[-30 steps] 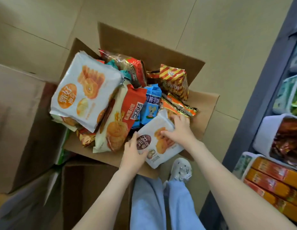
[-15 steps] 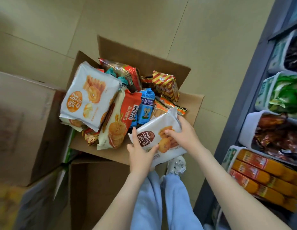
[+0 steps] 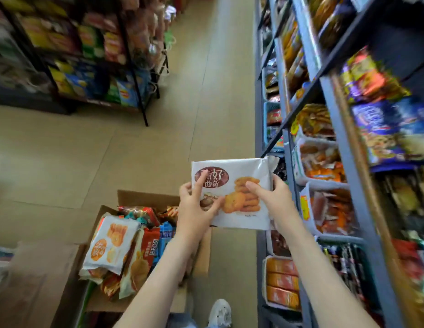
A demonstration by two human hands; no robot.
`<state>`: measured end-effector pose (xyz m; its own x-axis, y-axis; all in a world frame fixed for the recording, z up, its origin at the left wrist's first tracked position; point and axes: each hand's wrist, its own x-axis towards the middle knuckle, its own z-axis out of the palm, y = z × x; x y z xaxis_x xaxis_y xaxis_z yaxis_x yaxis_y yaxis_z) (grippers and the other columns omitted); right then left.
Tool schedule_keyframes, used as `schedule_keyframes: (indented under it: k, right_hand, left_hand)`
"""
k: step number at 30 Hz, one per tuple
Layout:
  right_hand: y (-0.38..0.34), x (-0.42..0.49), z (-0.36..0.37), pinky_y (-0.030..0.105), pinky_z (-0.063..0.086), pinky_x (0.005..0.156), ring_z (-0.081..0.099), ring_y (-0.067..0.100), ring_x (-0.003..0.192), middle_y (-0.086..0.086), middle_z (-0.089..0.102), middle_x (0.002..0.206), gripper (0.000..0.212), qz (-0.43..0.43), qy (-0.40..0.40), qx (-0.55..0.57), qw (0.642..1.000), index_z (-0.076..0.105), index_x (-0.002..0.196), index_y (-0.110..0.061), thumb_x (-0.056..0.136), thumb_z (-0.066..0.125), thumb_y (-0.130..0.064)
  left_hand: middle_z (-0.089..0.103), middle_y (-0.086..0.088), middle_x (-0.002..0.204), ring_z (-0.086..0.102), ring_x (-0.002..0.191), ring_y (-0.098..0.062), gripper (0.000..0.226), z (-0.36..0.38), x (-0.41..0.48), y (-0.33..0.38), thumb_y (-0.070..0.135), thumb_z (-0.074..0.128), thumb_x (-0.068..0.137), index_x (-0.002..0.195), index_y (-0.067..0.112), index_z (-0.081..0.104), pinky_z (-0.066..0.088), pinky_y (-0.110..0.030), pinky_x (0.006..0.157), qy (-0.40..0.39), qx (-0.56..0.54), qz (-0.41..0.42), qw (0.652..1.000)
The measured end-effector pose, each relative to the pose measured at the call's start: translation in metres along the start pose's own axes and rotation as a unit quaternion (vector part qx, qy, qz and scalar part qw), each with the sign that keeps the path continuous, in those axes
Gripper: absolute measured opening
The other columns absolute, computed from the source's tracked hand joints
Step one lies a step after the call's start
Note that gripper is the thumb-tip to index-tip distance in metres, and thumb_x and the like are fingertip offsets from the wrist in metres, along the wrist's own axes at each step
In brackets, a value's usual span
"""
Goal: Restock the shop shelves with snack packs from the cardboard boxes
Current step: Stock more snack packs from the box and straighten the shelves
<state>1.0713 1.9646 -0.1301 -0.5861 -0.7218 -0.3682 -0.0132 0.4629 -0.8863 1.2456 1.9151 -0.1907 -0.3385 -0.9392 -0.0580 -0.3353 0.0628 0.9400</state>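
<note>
cookie pack, printed 好 and 曲奇

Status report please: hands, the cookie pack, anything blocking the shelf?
Left hand and right hand both gripping white plastic cookie pack with brown oval logo. Pack held up, clear of open cardboard box. White shelf bins alongside already hold snacks.

cookie pack: white plastic film, smooth, soft sheen, crinkled at top-right seal
cardboard box, 7 o'clock: brown cardboard, matt, raw cut edges
packs in box: plastic film, glossy, wrinkled
shelf frame, 3 o'clock: painted metal, blue-grey, smooth
shelf bins: white plastic, dull finish
rack, 11 o'clock: thin black metal bars
floor: beige tile, smooth, low sheen
trouser leg, 6 o'clock: light blue denim cloth, matt
</note>
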Motion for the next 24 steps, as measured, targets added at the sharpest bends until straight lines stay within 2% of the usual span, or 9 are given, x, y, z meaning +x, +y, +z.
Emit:
schedule_keyframes:
  k: [3, 7, 9, 13, 15, 18, 19, 22, 24]
  right_hand:
    - [-0.055, -0.016, -0.042, 0.043, 0.055, 0.084, 0.068, 0.024, 0.093, 0.001, 0.069, 0.099, 0.033, -0.073, 0.077, 0.023, 0.994, 0.06, 0.107, -0.021, 0.079, 0.077, -0.017]
    - [-0.109, -0.041, -0.091, 0.027, 0.042, 0.094, 0.053, 0.019, 0.111, 0.005, 0.053, 0.126, 0.071, -0.176, 0.211, -0.039, 0.961, 0.038, 0.137, -0.009, 0.078, 0.077, -0.016]
    - [-0.128, -0.055, -0.112, 0.029, 0.038, 0.103, 0.045, 0.017, 0.122, 0.006, 0.041, 0.138, 0.087, -0.218, 0.251, -0.053, 0.942, 0.023, 0.145, -0.007, 0.077, 0.078, -0.013]
    - [-0.158, -0.093, -0.151, 0.003, 0.029, 0.099, 0.025, -0.01, 0.129, -0.017, 0.015, 0.145, 0.104, -0.297, 0.315, -0.087, 0.897, 0.005, 0.149, -0.016, 0.076, 0.078, -0.004]
    - [-0.167, -0.111, -0.171, 0.007, 0.03, 0.103, 0.018, -0.022, 0.129, -0.02, 0.009, 0.143, 0.102, -0.332, 0.346, -0.119, 0.869, 0.004, 0.147, -0.02, 0.077, 0.075, -0.001]
    - [-0.175, -0.137, -0.201, 0.039, 0.046, 0.101, 0.041, 0.009, 0.132, -0.006, 0.025, 0.143, 0.103, -0.327, 0.4, -0.145, 0.844, 0.004, 0.148, -0.043, 0.081, 0.074, -0.008]
    - [-0.178, -0.147, -0.21, 0.042, 0.049, 0.097, 0.049, 0.016, 0.125, -0.004, 0.029, 0.138, 0.104, -0.323, 0.419, -0.145, 0.836, 0.005, 0.147, -0.05, 0.081, 0.073, -0.008]
    - [-0.181, -0.175, -0.238, 0.011, 0.048, 0.088, 0.052, -0.012, 0.109, 0.001, 0.032, 0.128, 0.1, -0.333, 0.482, -0.152, 0.796, 0.01, 0.146, -0.04, 0.08, 0.069, 0.007]
    - [-0.182, -0.193, -0.253, 0.013, 0.048, 0.089, 0.052, -0.007, 0.11, 0.002, 0.031, 0.132, 0.098, -0.319, 0.522, -0.163, 0.774, 0.011, 0.145, -0.04, 0.08, 0.069, 0.006]
  left_hand:
    - [0.028, 0.014, 0.12, 0.058, 0.108, -0.028, 0.075, 0.009, 0.02, 0.066, 0.036, 0.072, 0.082, 0.135, 0.064, 0.026, 0.052, -0.034, 0.095, -0.024, -0.023, 0.104, 0.994]
    - [0.026, 0.015, 0.122, 0.056, 0.11, -0.026, 0.075, 0.026, 0.044, 0.142, 0.039, 0.071, 0.081, 0.133, 0.066, 0.024, 0.052, -0.04, 0.093, -0.05, -0.022, 0.213, 0.976]
    - [0.026, 0.012, 0.123, 0.057, 0.106, -0.026, 0.075, 0.036, 0.054, 0.176, 0.044, 0.069, 0.078, 0.134, 0.066, 0.024, 0.053, -0.04, 0.091, -0.062, -0.02, 0.259, 0.964]
    - [0.026, 0.009, 0.124, 0.057, 0.105, -0.026, 0.074, 0.059, 0.06, 0.243, 0.055, 0.064, 0.076, 0.137, 0.063, 0.022, 0.053, -0.04, 0.09, -0.106, -0.028, 0.337, 0.935]
    - [0.025, 0.01, 0.126, 0.055, 0.106, -0.027, 0.074, 0.072, 0.058, 0.276, 0.065, 0.056, 0.075, 0.139, 0.061, 0.02, 0.053, -0.042, 0.09, -0.13, -0.03, 0.378, 0.916]
    - [0.02, 0.016, 0.123, 0.055, 0.102, -0.027, 0.074, 0.095, 0.051, 0.319, 0.065, 0.054, 0.077, 0.143, 0.049, 0.024, 0.053, -0.044, 0.087, -0.15, -0.041, 0.461, 0.874]
    - [0.018, 0.019, 0.121, 0.053, 0.105, -0.027, 0.072, 0.103, 0.046, 0.332, 0.063, 0.054, 0.078, 0.143, 0.046, 0.026, 0.053, -0.045, 0.087, -0.153, -0.048, 0.489, 0.858]
    - [0.019, 0.018, 0.122, 0.041, 0.113, -0.014, 0.071, 0.126, 0.03, 0.367, 0.056, 0.057, 0.081, 0.144, 0.04, 0.029, 0.054, -0.038, 0.085, -0.172, -0.089, 0.557, 0.807]
    - [0.019, 0.016, 0.122, 0.037, 0.108, -0.005, 0.071, 0.14, 0.018, 0.386, 0.052, 0.058, 0.081, 0.144, 0.039, 0.029, 0.052, -0.03, 0.083, -0.197, -0.113, 0.576, 0.785]
